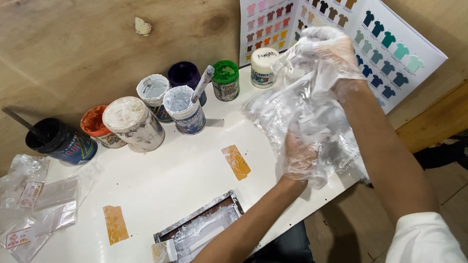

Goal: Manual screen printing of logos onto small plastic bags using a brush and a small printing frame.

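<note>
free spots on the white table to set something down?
Bare room mid-table, between the paint jars, the framed screen and the two tape strips. Crowded: the back edge with jars, the left corner with plastic bags, and the right end, where both hands handle clear plastic.

Seven paint jars point(134, 122) are standing in a curved row along the back of the table point(180, 170). A stirring stick point(203, 84) is leaning in one jar. The shirt chart point(390, 44) is lying behind right. The screen frame point(200, 229) is sitting at the front edge, small bags point(36, 199) lying far left.
</note>
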